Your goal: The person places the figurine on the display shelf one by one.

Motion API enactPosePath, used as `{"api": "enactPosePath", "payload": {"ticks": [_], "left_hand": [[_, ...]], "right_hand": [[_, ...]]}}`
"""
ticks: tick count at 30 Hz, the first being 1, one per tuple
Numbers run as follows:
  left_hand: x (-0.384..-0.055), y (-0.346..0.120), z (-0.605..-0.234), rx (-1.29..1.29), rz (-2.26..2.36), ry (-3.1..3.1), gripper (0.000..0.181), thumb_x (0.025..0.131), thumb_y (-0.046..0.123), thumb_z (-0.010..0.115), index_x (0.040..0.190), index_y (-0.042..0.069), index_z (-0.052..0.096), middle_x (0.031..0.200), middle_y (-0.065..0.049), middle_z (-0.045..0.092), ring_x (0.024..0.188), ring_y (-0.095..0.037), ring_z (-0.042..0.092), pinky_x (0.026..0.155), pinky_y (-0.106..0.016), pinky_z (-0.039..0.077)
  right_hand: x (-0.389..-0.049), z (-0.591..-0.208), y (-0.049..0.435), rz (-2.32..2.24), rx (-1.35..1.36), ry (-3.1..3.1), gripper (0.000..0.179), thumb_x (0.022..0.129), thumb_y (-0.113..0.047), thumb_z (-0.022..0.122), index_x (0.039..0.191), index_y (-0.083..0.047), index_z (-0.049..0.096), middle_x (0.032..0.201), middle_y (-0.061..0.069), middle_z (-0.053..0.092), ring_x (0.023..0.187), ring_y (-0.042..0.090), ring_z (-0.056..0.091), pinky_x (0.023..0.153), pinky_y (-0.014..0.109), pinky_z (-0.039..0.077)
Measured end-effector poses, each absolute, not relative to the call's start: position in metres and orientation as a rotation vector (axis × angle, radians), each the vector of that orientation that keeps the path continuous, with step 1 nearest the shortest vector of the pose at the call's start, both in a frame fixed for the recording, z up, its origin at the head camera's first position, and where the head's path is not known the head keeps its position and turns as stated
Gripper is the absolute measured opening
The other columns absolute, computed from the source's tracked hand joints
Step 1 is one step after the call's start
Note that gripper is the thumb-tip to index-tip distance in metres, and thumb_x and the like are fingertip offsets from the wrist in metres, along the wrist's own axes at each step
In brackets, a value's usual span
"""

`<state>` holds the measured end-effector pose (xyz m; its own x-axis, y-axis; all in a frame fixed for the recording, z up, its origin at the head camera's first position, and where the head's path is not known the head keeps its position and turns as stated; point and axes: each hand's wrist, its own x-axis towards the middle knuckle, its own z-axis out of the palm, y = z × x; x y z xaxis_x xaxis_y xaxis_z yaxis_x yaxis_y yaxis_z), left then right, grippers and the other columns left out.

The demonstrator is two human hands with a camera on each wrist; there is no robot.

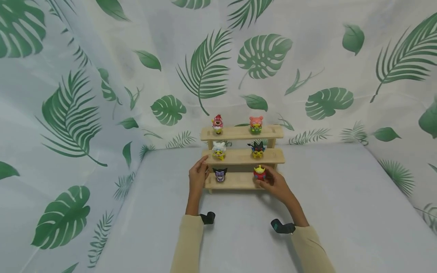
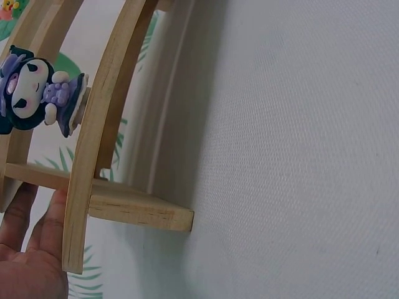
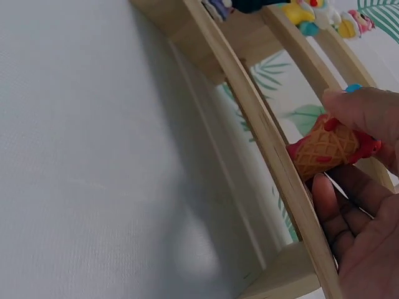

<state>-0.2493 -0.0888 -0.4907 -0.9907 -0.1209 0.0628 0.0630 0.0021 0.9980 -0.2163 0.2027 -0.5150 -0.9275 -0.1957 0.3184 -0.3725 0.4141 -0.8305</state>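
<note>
A three-tier wooden shelf [image 1: 235,185] bears small toy figurines. On its lowest tier, at the right end, my right hand [image 1: 278,185] pinches a red figurine [image 1: 260,173] with a yellow top. The right wrist view shows this figurine's waffle-patterned side [image 3: 324,149] between thumb and fingers, its base right at the tier board. At the shelf's left side, my left hand [image 1: 198,176] touches the wooden side panel [image 2: 40,176] with its extended fingers. Close to it on the lowest tier stands a purple and black figurine [image 1: 220,175] with a white face.
On the middle tier stand a white and yellow figurine [image 1: 219,151] and a black-eared one [image 1: 257,149]. The top tier carries a red and white figurine [image 1: 217,124] and a pink one [image 1: 256,124]. Behind the white table [image 1: 239,235] hangs a leaf-print sheet [image 1: 218,22].
</note>
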Motion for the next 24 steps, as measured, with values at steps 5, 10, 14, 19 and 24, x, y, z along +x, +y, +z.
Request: {"api": "enactPosePath", "payload": {"ticks": [5, 10, 14, 19, 24], "left_hand": [[-0.26, -0.091, -0.508, 0.074, -2.156, -2.099, 0.037, 0.103, 0.026, 0.051, 0.134, 0.009, 0.06, 0.137, -0.017, 0.057, 0.108, -0.017, 0.062, 0.094, -0.052, 0.052], [-0.264, -0.089, -0.516, 0.082, -2.126, -2.1, 0.039, 0.102, 0.034, 0.052, 0.133, 0.014, 0.062, 0.135, -0.014, 0.06, 0.105, -0.013, 0.062, 0.092, -0.047, 0.054], [-0.263, -0.089, -0.516, 0.083, -2.094, -2.1, 0.039, 0.101, 0.035, 0.052, 0.132, 0.014, 0.063, 0.131, -0.015, 0.062, 0.102, -0.011, 0.063, 0.087, -0.038, 0.057], [-0.264, -0.09, -0.517, 0.072, -2.095, -2.092, 0.038, 0.101, 0.034, 0.053, 0.132, 0.014, 0.063, 0.126, -0.016, 0.063, 0.1, -0.012, 0.063, 0.087, -0.039, 0.057], [-0.264, -0.092, -0.515, 0.026, -2.154, -2.071, 0.036, 0.103, 0.029, 0.051, 0.132, 0.012, 0.062, 0.125, -0.019, 0.063, 0.101, -0.019, 0.064, 0.09, -0.052, 0.054]], "right_hand": [[-0.223, -0.527, 0.202, 1.483, 0.385, -2.532, 0.057, 0.086, -0.013, 0.076, 0.136, -0.002, 0.052, 0.117, 0.021, 0.065, 0.088, 0.013, 0.058, 0.073, 0.018, 0.05], [-0.222, -0.53, 0.201, 1.366, 0.329, -2.531, 0.054, 0.081, -0.011, 0.08, 0.129, 0.0, 0.058, 0.109, 0.021, 0.068, 0.083, 0.02, 0.06, 0.068, 0.02, 0.05], [-0.222, -0.53, 0.198, 1.341, 0.324, -2.523, 0.054, 0.079, -0.008, 0.081, 0.127, 0.001, 0.059, 0.106, 0.022, 0.069, 0.083, 0.026, 0.063, 0.068, 0.022, 0.052], [-0.221, -0.529, 0.196, 1.341, 0.315, -2.513, 0.054, 0.078, -0.007, 0.082, 0.127, 0.001, 0.06, 0.106, 0.023, 0.069, 0.086, 0.028, 0.065, 0.07, 0.023, 0.054], [-0.219, -0.527, 0.196, 1.354, 0.307, -2.515, 0.054, 0.079, -0.01, 0.082, 0.128, -0.001, 0.06, 0.107, 0.022, 0.07, 0.087, 0.026, 0.065, 0.07, 0.02, 0.053]]}}
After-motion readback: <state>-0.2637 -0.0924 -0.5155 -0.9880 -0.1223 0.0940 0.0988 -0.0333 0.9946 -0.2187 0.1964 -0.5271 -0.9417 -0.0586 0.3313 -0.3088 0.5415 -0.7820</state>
